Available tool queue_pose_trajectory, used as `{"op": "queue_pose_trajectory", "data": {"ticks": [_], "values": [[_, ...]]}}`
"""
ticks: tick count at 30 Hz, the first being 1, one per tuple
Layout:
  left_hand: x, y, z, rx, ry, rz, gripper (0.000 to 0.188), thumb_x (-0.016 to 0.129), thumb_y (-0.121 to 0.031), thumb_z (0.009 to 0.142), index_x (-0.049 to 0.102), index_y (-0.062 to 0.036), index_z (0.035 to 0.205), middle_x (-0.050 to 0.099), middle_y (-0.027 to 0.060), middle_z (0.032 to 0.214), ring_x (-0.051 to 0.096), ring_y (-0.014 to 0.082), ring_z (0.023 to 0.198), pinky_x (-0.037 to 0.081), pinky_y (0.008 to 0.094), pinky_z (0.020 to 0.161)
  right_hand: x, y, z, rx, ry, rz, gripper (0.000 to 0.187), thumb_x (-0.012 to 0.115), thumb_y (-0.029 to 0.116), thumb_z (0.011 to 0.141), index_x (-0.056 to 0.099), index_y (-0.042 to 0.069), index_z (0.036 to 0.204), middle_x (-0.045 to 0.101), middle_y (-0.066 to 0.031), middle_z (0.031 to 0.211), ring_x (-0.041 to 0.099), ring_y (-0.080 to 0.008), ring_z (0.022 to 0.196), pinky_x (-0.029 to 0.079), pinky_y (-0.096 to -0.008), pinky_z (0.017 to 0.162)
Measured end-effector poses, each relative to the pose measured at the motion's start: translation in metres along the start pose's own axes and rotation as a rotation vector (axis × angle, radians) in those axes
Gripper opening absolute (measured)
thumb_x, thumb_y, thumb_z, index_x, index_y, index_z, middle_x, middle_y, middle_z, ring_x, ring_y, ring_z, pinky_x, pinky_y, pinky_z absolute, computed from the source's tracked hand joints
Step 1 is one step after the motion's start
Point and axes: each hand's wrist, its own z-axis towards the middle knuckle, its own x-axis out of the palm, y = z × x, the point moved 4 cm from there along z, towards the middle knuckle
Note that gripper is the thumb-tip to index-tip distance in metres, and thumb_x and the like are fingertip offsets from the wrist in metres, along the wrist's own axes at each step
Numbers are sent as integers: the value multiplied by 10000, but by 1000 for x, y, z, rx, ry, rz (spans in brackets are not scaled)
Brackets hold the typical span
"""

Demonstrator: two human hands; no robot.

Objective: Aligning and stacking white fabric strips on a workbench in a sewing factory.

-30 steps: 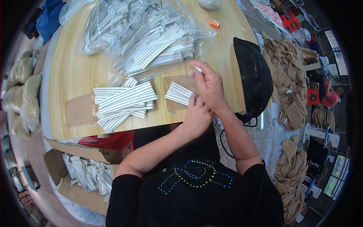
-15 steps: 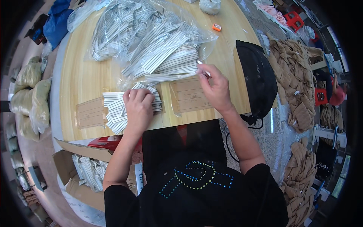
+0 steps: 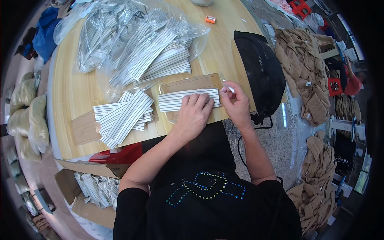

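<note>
A striped fabric strip (image 3: 170, 102) lies flat across a brown card (image 3: 192, 85) with lines drawn on it, near the table's front edge. My left hand (image 3: 194, 114) rests on the strip, fingers spread and slightly bent, pressing it down. At the strip's right end, my right hand (image 3: 239, 107) pinches a small white pencil-like stick (image 3: 231, 89); most of it is hidden by the fingers. To the left, a loose pile of striped strips (image 3: 127, 114) partly covers a second brown card (image 3: 85, 128).
Behind, a clear plastic bag (image 3: 136, 40) holds many striped strips. An orange sharpener-like block (image 3: 210, 19) and a black mesh-covered object (image 3: 260, 76) sit on the wooden table (image 3: 64, 88). Below left, a cardboard box (image 3: 92, 212) contains more strips. Brown quilted garments (image 3: 300, 72) are heaped at right.
My left hand has moved right from the pile and a strip now lies on the right card. My right hand has come down to the strip's end. The view has shifted slightly.
</note>
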Motion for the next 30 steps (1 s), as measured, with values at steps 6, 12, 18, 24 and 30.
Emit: {"op": "queue_pose_trajectory", "data": {"ticks": [6, 12, 18, 24, 30], "values": [[7, -21, -5, -2, 51, -5, 328, 674, -111, 799, 640, -10, 1109, 587, 98, 1170, 550, 247, 990, 418, 383, 841, 3, -5, 4, -223, -39, -341, 391, 690, -34, 796, 587, 36, 1167, 611, -69, 912, 579, -181, 829, 487, -302, 750], [6, -23, -1, 15, 88, 18, 379, 688, -153, 811, 631, -14, 1159, 571, 73, 1272, 538, 232, 992, 414, 374, 856, -6, -5, 4, -234, -40, -323, 408, 701, -31, 782, 589, 41, 1167, 600, -73, 918, 576, -196, 834, 480, -312, 745], [7, -23, 0, 7, 113, 54, 421, 687, -199, 815, 624, -17, 1189, 556, 64, 1318, 526, 230, 1006, 394, 389, 891, -5, -6, 5, -230, -56, -323, 426, 701, -37, 773, 583, 45, 1174, 597, -64, 915, 567, -194, 818, 475, -312, 741], [10, -27, -5, 11, 180, 80, 505, 687, -260, 827, 580, -1, 1247, 508, 124, 1386, 472, 318, 1249, 338, 503, 1055, -7, -14, 4, -21, -36, -38, 299, 638, 7, 886, 555, 26, 1173, 592, -51, 867, 538, -101, 762, 464, -258, 680], [18, -32, -10, 31, 264, 104, 592, 645, -364, 861, 542, 6, 1312, 449, 154, 1438, 348, 402, 1360, 248, 609, 1104, -6, -2, -7, -69, 45, -41, 168, 568, 54, 948, 570, 2, 1108, 619, -63, 855, 557, -96, 746, 480, -257, 679]]}}
